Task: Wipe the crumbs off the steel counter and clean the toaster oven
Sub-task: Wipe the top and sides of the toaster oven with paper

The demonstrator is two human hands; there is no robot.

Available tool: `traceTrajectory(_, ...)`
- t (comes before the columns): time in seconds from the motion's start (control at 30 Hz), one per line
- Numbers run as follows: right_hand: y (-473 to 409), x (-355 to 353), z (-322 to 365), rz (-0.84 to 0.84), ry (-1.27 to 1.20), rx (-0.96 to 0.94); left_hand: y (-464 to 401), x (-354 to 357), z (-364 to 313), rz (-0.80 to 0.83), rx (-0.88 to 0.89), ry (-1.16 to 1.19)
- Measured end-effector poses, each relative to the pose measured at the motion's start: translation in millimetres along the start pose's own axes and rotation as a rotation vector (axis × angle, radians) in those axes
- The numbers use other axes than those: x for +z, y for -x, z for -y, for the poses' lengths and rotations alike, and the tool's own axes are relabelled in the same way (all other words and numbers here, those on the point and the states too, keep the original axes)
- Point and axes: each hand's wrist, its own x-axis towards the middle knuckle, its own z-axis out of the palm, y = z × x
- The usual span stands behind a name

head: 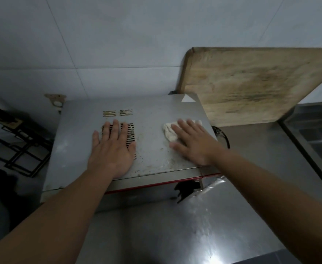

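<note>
The toaster oven (pixel 152 119) is a steel box with red front trim, its flat top slotted with vents and speckled with crumbs. A crumpled white cloth (pixel 170 131) lies on its right side. It stands on the shiny steel counter (pixel 203 221).

Both hands flat, palms down, arms reaching forward

The left hand (pixel 112 149) lies with fingers straight and spread; the right hand (pixel 191 142), well apart to its right, presses down with fingers straight.
</note>
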Motion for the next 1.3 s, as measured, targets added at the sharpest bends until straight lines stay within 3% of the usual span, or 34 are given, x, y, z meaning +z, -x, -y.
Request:
traceTrajectory(0.13, -80, -10, 15, 0.026, -0.016, 0.056, 0, 1, 1, -0.005, -0.002, 0.010)
traceTrajectory(0.23, -92, -7, 27, 0.000, -0.028, 0.094, -1, 2, 2, -0.010, 0.007, 0.014)
traceTrajectory(0.43, 18, 13, 56, -0.034, -0.059, -0.063, 1, 1, 4, 0.006, 0.023, 0.019)
traceTrajectory(0.63, 110, 33, 87, 0.040, 0.034, -0.110, 4, -6, 2, 0.053, 0.042, 0.015)
traceTrajectory(0.87, 26, 17, 93, 0.008, 0.017, -0.123, 0, -23, 13, 0.142, 0.115, 0.072)
traceTrajectory(1.1, -94, -3, 97, 0.054, 0.041, -0.064, 34, -30, 38, -0.059, 0.105, 0.256)
traceTrajectory(1.2, -102, -3, 99, 0.047, 0.035, -0.055, 43, -25, 53, -0.129, -0.001, 0.327)
traceTrajectory(1.3, -80, 3, 105, 0.006, 0.028, -0.074, 56, -22, 51, -0.143, 0.015, 0.296)
